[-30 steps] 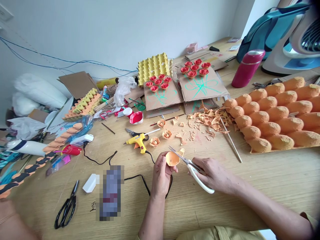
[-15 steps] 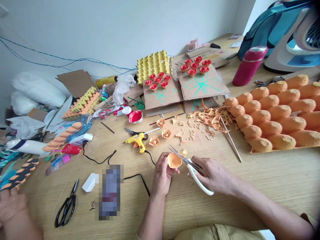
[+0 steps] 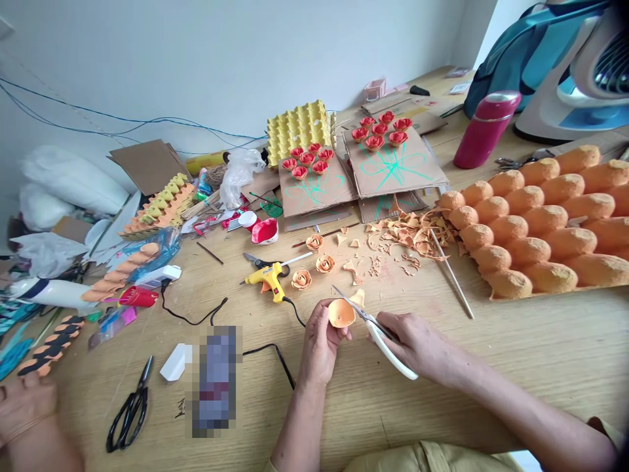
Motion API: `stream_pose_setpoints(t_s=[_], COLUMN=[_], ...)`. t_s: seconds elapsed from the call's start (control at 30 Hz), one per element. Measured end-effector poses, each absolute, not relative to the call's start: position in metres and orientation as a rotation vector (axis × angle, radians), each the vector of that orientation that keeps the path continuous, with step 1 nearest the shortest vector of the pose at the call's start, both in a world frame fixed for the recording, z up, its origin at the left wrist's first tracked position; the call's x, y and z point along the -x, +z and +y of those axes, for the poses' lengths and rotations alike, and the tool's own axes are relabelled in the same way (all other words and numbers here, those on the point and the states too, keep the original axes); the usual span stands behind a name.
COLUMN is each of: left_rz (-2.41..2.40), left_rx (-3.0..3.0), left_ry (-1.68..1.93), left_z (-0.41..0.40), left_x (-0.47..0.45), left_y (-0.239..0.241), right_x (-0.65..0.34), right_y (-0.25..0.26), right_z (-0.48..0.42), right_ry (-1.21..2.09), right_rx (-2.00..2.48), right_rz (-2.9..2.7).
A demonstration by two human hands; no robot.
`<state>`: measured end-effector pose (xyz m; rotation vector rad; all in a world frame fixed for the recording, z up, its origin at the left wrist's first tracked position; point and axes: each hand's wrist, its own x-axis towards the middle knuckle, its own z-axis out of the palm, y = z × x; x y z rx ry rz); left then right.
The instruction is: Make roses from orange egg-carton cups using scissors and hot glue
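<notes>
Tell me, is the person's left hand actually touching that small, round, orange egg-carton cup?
Touching. The head view shows it: the left hand holds the orange cup, thumb against its side and fingers curled beneath it.

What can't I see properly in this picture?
In the head view:
Orange cup, underside: hidden by itself and the left hand.
White-handled scissors, upper loop: mostly behind the right hand.
Orange egg tray, right end: cut off by the right edge.
Pixelated object: blurred by square blocks.
</notes>
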<state>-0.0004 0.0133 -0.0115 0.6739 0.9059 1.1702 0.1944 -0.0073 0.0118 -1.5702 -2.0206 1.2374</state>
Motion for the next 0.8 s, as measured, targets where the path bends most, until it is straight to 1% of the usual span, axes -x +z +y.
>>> stream_pose_setpoints(t_s=[0.13,0.3,0.43,0.53,0.6,0.67,0.8], left_rz=[0.905,0.871,0.865,0.866,0.861,0.855,0.826], left_rx=[-0.621,-0.417,-0.304,-0.237,-0.179,-0.118,-0.033], left_ry=[1.172,1.25,1.318,1.346,1.352,1.347,1.326], left_z=[0.015,0.017,0.021,0.024,0.025,0.025,0.022], left_x=[0.002,0.004,0.009,0.014,0.016,0.016,0.015], left_y=[-0.012,-0.009,-0.005,-0.001,0.002,0.005,0.01], right_x=[-0.194,-0.196,-0.201,-0.206,-0.212,-0.222,-0.247], right_y=[0.004,0.002,0.012,0.019,0.021,0.02,0.014], right_z=[-0.005,0.004,0.005,0.004,0.005,0.009,0.023], right_ry=[1.301,1.626,1.863,2.008,1.926,1.74,1.44], right_rx=[1.541,1.505,1.456,1.495,1.562,1.659,1.902], right_rz=[-1.891,-1.54,-1.473,-1.577,-1.742,-1.827,-1.648])
